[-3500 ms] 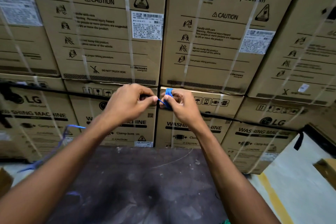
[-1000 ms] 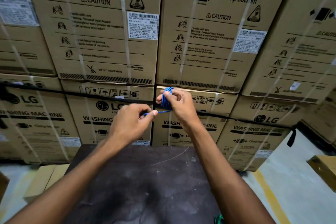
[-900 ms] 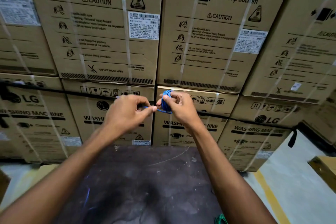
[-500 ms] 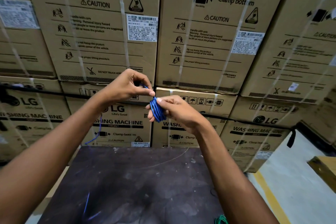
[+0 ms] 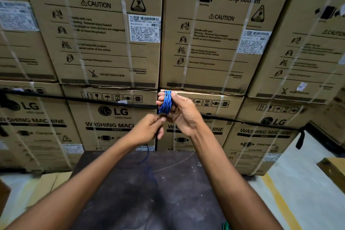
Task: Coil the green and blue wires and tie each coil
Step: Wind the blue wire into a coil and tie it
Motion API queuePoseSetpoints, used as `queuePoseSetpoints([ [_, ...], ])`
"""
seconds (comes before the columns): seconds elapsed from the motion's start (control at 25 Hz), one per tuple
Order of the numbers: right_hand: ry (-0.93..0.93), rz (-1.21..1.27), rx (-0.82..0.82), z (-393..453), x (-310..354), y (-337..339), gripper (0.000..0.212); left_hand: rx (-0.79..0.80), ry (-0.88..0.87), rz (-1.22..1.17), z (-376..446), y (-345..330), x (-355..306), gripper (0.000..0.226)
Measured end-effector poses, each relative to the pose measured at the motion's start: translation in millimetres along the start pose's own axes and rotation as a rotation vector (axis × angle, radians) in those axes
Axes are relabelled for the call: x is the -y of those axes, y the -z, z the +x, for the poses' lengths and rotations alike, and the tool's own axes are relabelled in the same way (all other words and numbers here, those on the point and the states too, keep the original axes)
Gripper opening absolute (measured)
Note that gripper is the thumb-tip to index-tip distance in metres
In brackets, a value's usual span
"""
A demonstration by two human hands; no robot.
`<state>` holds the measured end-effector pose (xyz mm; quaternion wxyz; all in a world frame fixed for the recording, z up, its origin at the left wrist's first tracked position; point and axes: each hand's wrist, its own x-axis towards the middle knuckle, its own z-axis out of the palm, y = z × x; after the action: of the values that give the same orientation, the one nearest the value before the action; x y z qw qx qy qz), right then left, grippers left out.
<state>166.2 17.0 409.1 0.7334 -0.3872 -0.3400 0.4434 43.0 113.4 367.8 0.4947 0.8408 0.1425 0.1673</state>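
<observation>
A small coil of blue wire (image 5: 165, 102) stands upright, wound around the fingers of my right hand (image 5: 182, 113), which holds it above the far edge of the dark table (image 5: 130, 192). My left hand (image 5: 147, 130) sits just below the coil and pinches the wire's loose end. The free blue tail (image 5: 147, 162) hangs from that hand down to the tabletop. A bit of green wire (image 5: 226, 226) shows at the bottom edge, beside my right forearm.
Strapped cardboard washing-machine boxes (image 5: 112, 43) are stacked like a wall right behind the table. Pale floor with a yellow line (image 5: 280, 201) lies to the right, and a brown box corner (image 5: 334, 170) sits at the right edge. Flat cardboard (image 5: 46, 183) lies left of the table.
My left hand has dropped from above the coil to below it, drawing the wire down around it. The right hand has turned, so the coil now stands upright.
</observation>
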Motion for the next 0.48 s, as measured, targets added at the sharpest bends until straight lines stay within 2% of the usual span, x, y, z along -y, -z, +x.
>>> queuePoseSetpoints([
  [0.12, 0.050, 0.183, -0.056, 5.6, -11.0, 1.4, 0.032, 0.020, 0.003, 0.032, -4.4, -3.8, 1.7, 0.042],
  [0.2, 0.094, 0.152, -0.091, 11.6, -16.6, 2.2, 0.031, 0.032, -0.009, 0.055, -6.5, -4.1, 5.3, 0.040],
  [0.28, 0.151, -0.032, -0.143, 19.0, -22.3, 7.3, 0.031, 0.045, -0.004, 0.193, -9.1, 0.7, 6.1, 0.040],
  [0.4, 0.194, -0.409, -0.265, 24.5, -30.7, 21.7, 0.031, -0.029, -0.003, 0.565, -13.9, 24.1, -3.4, 0.033],
  [0.48, 0.144, -0.428, -0.304, 23.8, -33.3, 33.1, 0.032, -0.123, -0.018, 0.798, -17.8, 41.7, -18.5, 0.026],
])
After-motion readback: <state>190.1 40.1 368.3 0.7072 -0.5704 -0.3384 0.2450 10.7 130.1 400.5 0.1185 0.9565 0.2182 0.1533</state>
